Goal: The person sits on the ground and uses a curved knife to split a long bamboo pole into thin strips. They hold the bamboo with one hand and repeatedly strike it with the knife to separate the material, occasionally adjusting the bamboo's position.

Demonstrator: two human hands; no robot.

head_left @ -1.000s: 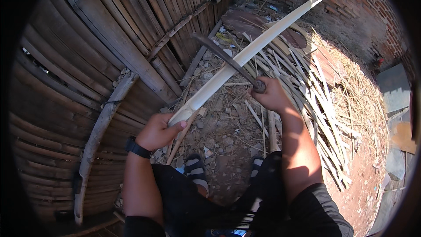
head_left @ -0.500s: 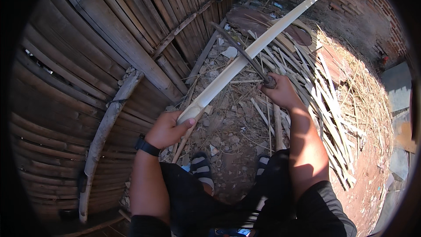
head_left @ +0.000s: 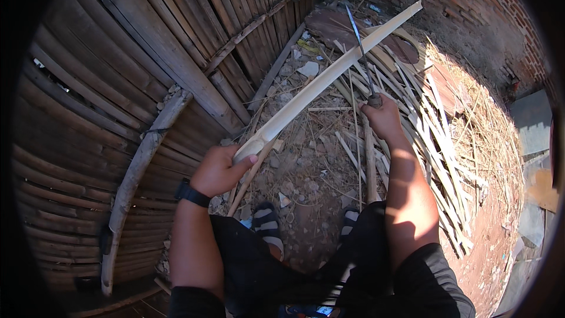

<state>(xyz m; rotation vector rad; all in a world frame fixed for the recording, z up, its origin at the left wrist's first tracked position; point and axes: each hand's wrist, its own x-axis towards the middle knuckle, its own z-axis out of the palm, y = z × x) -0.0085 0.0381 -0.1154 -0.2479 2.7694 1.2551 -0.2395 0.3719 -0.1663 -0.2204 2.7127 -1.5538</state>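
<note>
My left hand [head_left: 216, 171], with a dark watch on its wrist, is closed around the near end of a long split bamboo piece [head_left: 306, 95]. The bamboo slants up and away to the right, its pale, hollowed inner side showing. In my right hand [head_left: 385, 120] is the handle of a machete [head_left: 355, 25], a long narrow dark blade pointing away from me. The blade crosses the bamboo in its far half; whether its edge touches is hard to tell.
A bamboo-slat wall [head_left: 82, 106] rises on the left, with a crooked wooden pole [head_left: 141, 159] against it. Cut bamboo strips [head_left: 435, 165] lie heaped on the right, beside dry straw [head_left: 494, 123]. A brick wall [head_left: 471, 29] closes the back. Rubble covers the ground between my sandalled feet and the wall.
The machete has shifted toward the bamboo's far end and swung to point more directly away from me. My right hand moved slightly right; the bamboo's far tip sank a little.
</note>
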